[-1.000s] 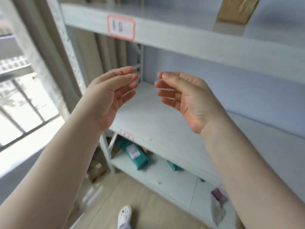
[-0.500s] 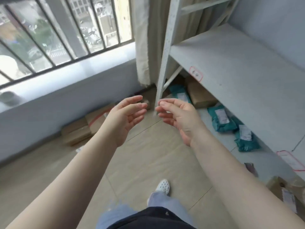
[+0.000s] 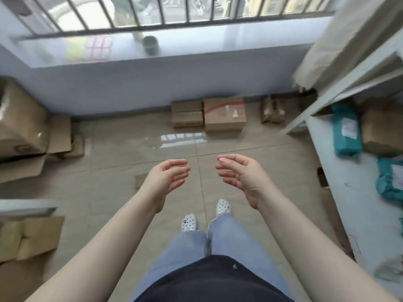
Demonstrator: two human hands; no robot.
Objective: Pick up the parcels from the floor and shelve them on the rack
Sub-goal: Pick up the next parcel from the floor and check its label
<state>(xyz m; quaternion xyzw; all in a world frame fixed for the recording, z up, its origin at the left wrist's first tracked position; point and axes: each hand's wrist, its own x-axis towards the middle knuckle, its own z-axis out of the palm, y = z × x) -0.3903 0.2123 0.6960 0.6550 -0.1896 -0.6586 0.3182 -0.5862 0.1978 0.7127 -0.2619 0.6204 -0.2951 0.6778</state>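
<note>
My left hand [image 3: 166,178] and my right hand [image 3: 241,174] hover side by side above the tiled floor, palms facing each other, fingers curled and apart, holding nothing. Cardboard parcels lie against the far wall under the window: a larger box with a red mark [image 3: 224,115], a smaller box [image 3: 187,114] to its left and a small box [image 3: 272,111] to its right. A small flat parcel [image 3: 139,179] sits on the floor just left of my left hand. The white rack [image 3: 340,162] runs along the right, with teal bags [image 3: 345,131] and a brown box [image 3: 381,131] on its bottom shelf.
Big cardboard boxes [image 3: 21,125] are piled at the left, and more boxes [image 3: 32,236] lie at the lower left under a grey ledge. A barred window with a sill [image 3: 152,53] is ahead. A curtain [image 3: 340,44] hangs by the rack. My feet [image 3: 205,216] stand mid-floor.
My view has swung left and down from the rack shelves to the floor and the window wall. Both hands stayed empty and close together in front of me.
</note>
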